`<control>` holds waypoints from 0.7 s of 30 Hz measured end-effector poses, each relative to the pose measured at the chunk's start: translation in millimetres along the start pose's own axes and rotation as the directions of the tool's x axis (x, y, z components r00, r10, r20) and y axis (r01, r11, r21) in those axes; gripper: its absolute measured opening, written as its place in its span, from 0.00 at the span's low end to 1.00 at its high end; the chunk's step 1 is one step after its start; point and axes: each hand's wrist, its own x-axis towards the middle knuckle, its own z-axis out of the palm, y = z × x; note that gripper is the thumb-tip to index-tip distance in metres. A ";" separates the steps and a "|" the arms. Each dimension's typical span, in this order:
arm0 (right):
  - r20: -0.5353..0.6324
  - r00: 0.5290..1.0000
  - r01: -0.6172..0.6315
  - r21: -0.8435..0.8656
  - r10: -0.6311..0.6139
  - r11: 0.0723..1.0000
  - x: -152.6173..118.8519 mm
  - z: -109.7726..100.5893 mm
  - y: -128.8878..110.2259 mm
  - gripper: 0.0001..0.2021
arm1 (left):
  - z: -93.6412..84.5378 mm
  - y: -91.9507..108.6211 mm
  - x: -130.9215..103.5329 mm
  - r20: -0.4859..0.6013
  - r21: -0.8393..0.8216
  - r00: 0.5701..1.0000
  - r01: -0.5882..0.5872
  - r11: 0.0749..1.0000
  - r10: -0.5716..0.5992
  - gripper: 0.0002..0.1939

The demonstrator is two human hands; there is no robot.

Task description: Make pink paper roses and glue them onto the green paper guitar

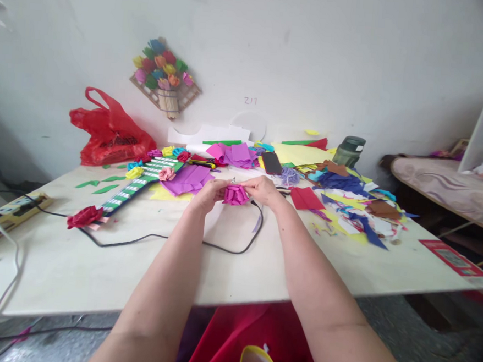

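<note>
Between my two hands, just above the middle of the table, is a magenta paper flower (235, 195). My left hand (213, 194) pinches its left side, fingers closed. On the opposite side my right hand (263, 190) grips the flower's upper right edge with thumb and fingers together. Purple paper sheets (188, 180) lie left of my left hand. Red paper squares (306, 199) rest to the right of my right hand. A black cord (236, 252) runs across the table below the flower.
A green striped board with paper flowers (131, 189) lies left, near a red plastic bag (110, 133). At the back are a phone (271, 163) and a dark green bottle (350, 151). Coloured paper scraps (349, 183) heap at right. A power strip (9, 217) sits at the left edge.
</note>
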 end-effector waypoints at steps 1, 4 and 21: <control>-0.004 1.000 -0.003 -0.011 0.003 1.000 -0.1 -0.7 -0.6 0.15 | -0.5 0.2 -0.2 0.026 -0.018 1.000 -0.006 1.000 0.006 0.14; -0.022 1.000 0.009 -0.032 -0.010 0.999 -0.6 -2.5 -1.5 0.15 | -1.8 1.4 -2.0 0.131 -0.033 0.990 -0.046 0.998 0.050 0.13; -0.116 0.992 0.049 0.002 -0.049 0.999 2.8 6.7 5.5 0.14 | 6.1 3.2 -4.2 0.049 0.081 0.996 -0.075 0.994 0.072 0.18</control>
